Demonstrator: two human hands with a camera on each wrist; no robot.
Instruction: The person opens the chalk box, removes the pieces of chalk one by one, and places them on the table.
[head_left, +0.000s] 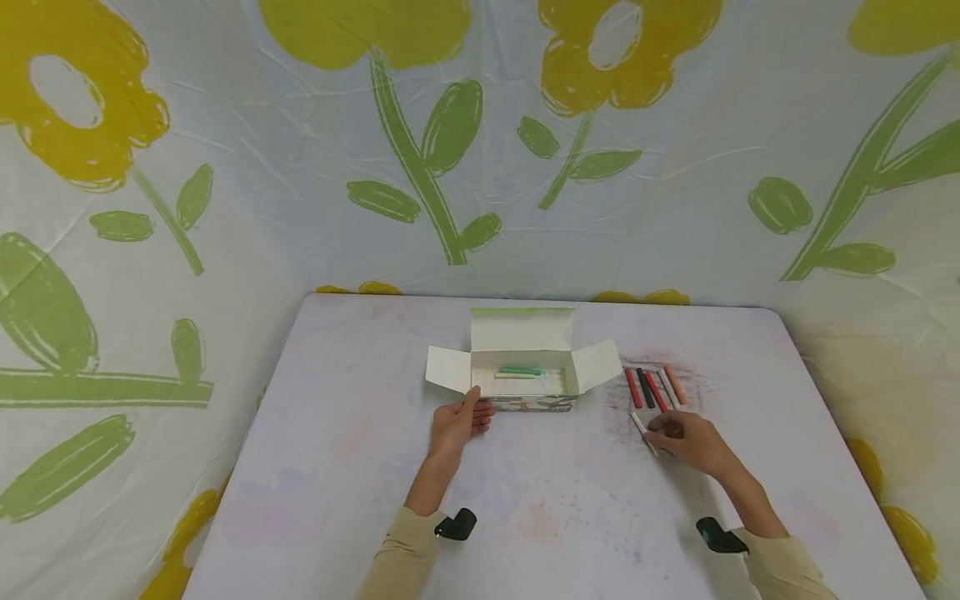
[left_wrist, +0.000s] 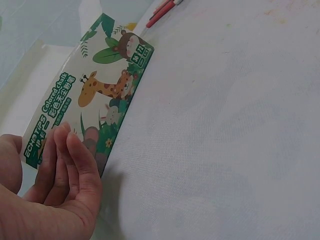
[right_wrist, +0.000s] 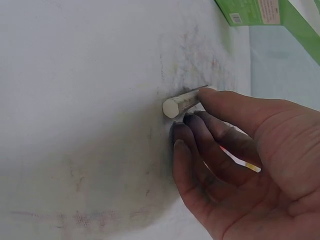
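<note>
An open cardboard box of colored chalk (head_left: 536, 403), printed with a giraffe and other animals, has its flaps spread. My left hand (head_left: 453, 425) grips its near left corner, thumb at the top edge and fingers against the printed front (left_wrist: 100, 95). Inside lie green chalk sticks (head_left: 521, 371) and paler ones. Right of the box, my right hand (head_left: 693, 442) holds a white chalk stick (right_wrist: 177, 104) close over the table, its thumb on the stick and the other fingers curled beside it. Just beyond that hand lie red chalk (head_left: 633, 388), black chalk (head_left: 646, 388) and orange chalk (head_left: 676, 384).
The white table (head_left: 337, 483) carries dark and colored chalk smudges, thickest around the loose sticks. Behind and beside it hangs a flower-patterned cloth (head_left: 300, 208). The box's right side flap (head_left: 597, 365) reaches out toward the row of sticks.
</note>
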